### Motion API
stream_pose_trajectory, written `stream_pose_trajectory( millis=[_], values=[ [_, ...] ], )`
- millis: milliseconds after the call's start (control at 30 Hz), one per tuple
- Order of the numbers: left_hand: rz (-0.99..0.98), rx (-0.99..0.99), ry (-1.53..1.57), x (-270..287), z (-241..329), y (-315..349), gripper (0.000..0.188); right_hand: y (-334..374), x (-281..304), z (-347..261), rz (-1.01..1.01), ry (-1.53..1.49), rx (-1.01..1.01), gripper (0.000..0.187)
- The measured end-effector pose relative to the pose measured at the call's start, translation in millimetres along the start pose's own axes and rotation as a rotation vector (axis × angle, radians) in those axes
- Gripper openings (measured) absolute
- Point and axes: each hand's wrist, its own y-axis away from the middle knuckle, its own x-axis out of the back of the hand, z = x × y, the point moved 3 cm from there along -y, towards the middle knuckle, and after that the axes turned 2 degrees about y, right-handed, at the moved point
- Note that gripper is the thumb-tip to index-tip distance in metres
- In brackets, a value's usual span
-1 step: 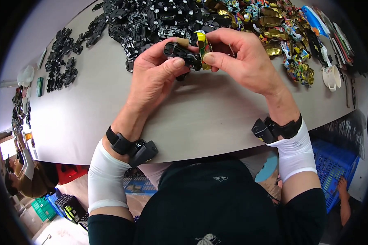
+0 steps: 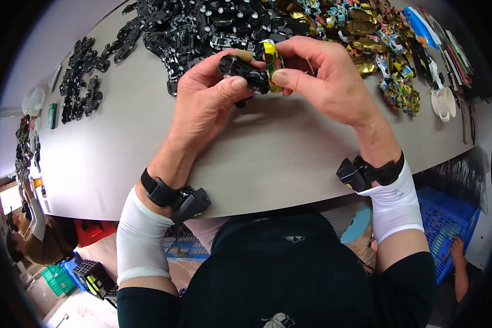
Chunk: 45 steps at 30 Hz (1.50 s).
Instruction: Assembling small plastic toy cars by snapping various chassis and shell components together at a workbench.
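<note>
Between thumb and fingers, my left hand (image 2: 202, 95) grips a black toy car chassis (image 2: 238, 68), its wheels partly covered. A tan wrap or pad (image 2: 244, 55) shows at the left fingertips. My right hand (image 2: 325, 82) pinches a yellow, red and green toy car body shell (image 2: 272, 63), which touches or nearly touches the chassis end. A thin metal piece (image 2: 309, 65) sticks out by the curled right fingers; its kind I cannot make out. Both hands are above the grey table (image 2: 257, 158). Behind them lies a heap of black car chassis (image 2: 202, 27).
Shiny gold and multicoloured car shells (image 2: 366, 44) are piled at the back right, near a white cup (image 2: 443, 104). Smaller chassis groups (image 2: 82, 82) lie left, beside a green box (image 2: 52, 116). A blue crate (image 2: 445, 218) stands below right. Another person (image 2: 44, 235) works far left.
</note>
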Motion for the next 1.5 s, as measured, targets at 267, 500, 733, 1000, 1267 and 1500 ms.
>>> stream_pose_trajectory(
  millis=[267, 500, 733, 1000, 1267, 1500],
  values=[
    [0.006, 0.024, -0.024, 3.9, -1.6, -0.4, 0.038, -0.4, 4.4, -1.4, 0.024, 0.001, 0.018, 0.022],
    [0.047, 0.027, -0.033, 0.8, -2.2, 1.0, 0.038, -0.5, -0.4, 0.2, 0.016, 0.206, 0.125, 0.025],
    [0.109, -0.012, -0.250, -0.1, -4.1, 3.7, 0.037, 0.5, -11.1, -9.6, 0.031, 0.529, 0.372, 0.017],
    [0.032, -0.193, -0.524, 3.9, -3.8, 3.7, 0.043, -1.1, -18.6, -12.9, -0.010, 0.447, 0.441, 0.034],
    [0.131, -0.076, -0.348, -5.7, 4.3, 3.5, 0.025, -0.6, -17.5, 1.5, -0.032, -0.079, -0.159, 0.021],
    [0.089, 0.109, -0.324, -5.1, 6.5, 3.2, 0.025, 2.6, -17.6, 3.4, -0.053, -0.027, -0.107, 0.013]
  ],
)
